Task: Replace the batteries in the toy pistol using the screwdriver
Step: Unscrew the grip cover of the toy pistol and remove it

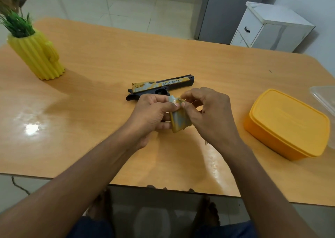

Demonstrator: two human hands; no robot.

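Head view: we see the toy pistol [161, 87] lying on its side on the wooden table [108, 60], muzzle toward the right, and we place everything else from it. Just nearer to us than the pistol, both hands meet over the table around a small yellow-and-grey grip cover [180, 119], which is held apart from the pistol. Our left hand [150, 114] has its fingers curled round the cover's left side, thumb pressed near its top edge. Our right hand [208, 114] pinches the cover's upper right corner between thumb and bent fingers; something thin shows below its heel, but we cannot tell what it is. Far left of the pistol stands a yellow cactus-shaped pot [36, 54] with green leaves. To the pistol's right and a little nearer sits a closed orange container [288, 123], and beyond that a clear lid [324, 96] at the frame edge.
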